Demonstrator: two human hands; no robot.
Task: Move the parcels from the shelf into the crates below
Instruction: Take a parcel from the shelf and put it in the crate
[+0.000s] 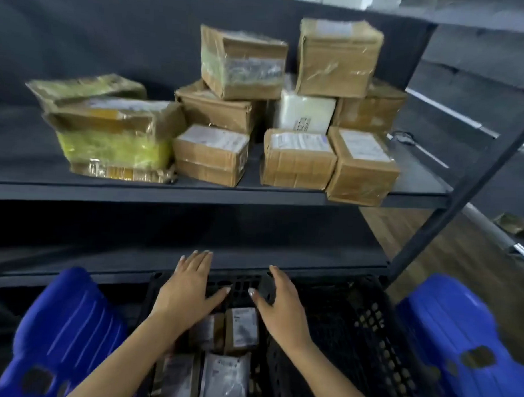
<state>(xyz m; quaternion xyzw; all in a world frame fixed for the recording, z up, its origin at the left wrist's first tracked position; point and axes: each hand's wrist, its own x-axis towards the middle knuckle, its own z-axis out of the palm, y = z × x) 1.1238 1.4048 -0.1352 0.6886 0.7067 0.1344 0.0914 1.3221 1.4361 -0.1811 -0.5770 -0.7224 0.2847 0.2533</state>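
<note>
Left hand (189, 288): fingers straight and spread, palm down, holding nothing; it hovers over the far rim of the black crate (369, 321)
Right hand (280, 306): fingers loosely extended, thumb out towards the left hand, nothing gripped; it is also above the black crate
Shelf parcels (211, 155): taped cardboard boxes on the shelf board (136, 191), stacked two high at the back; a yellow-taped parcel (114, 142) lies to the left and a white parcel (305, 115) sits among the rear boxes
Crated parcels (241, 328): several labelled packets lie in the black crate, below and between the two hands
Neighbours: left blue crate (66, 319) and right blue crate (458, 324) flank the black crate; a dark cloth (82, 28) hangs behind the shelf
In the way: the lower shelf lip (74, 269) runs just beyond the left fingertips; the slanted upright post (463, 187) comes down near the crate's far right corner
Hidden: the left forearm covers part of the crated parcels; the crate's near end is cut off by the frame; the labels are too blurred to read; the rear boxes are partly masked by those in front
Edges: the front-right box (363, 166) overhangs the shelf's front edge
Open room: bare board lies left of the yellow-taped parcel; a gap separates the two middle front boxes; wood floor (417, 233) shows to the right of the post
</note>
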